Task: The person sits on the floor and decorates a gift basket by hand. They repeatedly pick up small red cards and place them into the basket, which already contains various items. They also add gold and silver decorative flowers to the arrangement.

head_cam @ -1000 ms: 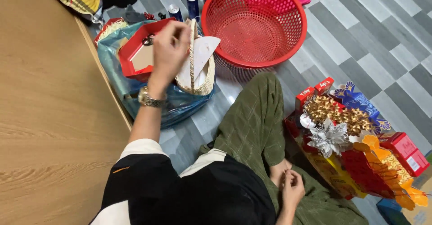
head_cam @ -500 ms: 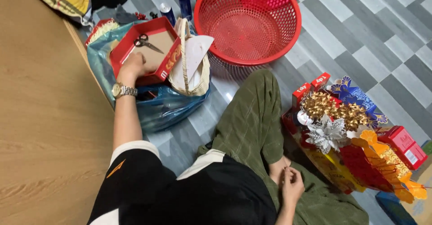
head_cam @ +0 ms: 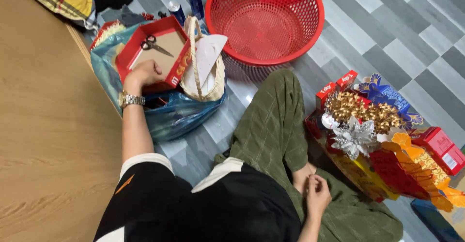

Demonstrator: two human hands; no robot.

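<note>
since a second ago the left hand [head_cam: 144,72] has come down from the wicker basket [head_cam: 206,77] to the red box [head_cam: 154,53], fingers curled over its near rim. scissors [head_cam: 154,44] lie inside, on the blue bag [head_cam: 177,113]. right hand [head_cam: 317,196] rests loosely closed on the lap; i cannot tell if it holds something.

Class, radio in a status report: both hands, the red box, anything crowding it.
Left hand on near edge of red box, scissors inside. Right hand loosely curled in lap. Wicker basket tight against box.
</note>
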